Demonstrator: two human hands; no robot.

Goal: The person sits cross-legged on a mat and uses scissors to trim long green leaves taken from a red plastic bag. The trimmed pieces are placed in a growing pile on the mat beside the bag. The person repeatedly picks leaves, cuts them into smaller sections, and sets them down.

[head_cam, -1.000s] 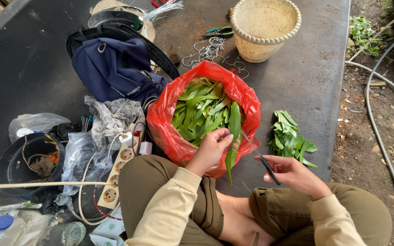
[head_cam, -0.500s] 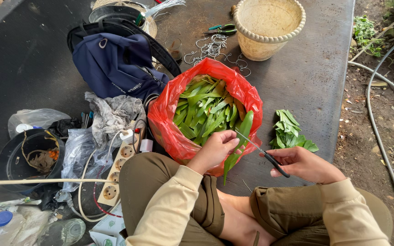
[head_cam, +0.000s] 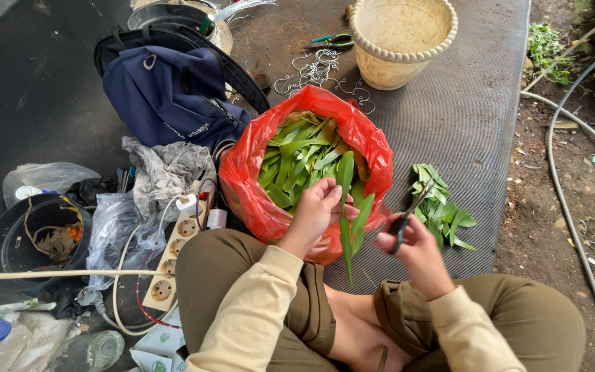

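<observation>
My left hand (head_cam: 315,210) grips a few long green leaves (head_cam: 347,207) upright at the near rim of a red plastic bag (head_cam: 256,196) full of more green leaves. My right hand (head_cam: 411,241) holds dark scissors (head_cam: 408,212), blades pointing up and away, just right of the held leaves. A small pile of cut green leaves (head_cam: 442,207) lies on the grey mat to the right of the scissors. I sit cross-legged in olive trousers and cream sleeves.
A cream flower pot (head_cam: 402,41) stands at the back, with wire hooks (head_cam: 315,72) and green-handled pliers (head_cam: 328,43) beside it. A navy backpack (head_cam: 166,100), a white power strip (head_cam: 173,258), plastic bags and a black bucket (head_cam: 32,234) crowd the left. Hoses cross the dirt on the right.
My right hand with the scissors has risen from beside my knee toward the leaves in my left hand. The left hand has lifted the leaves more upright.
</observation>
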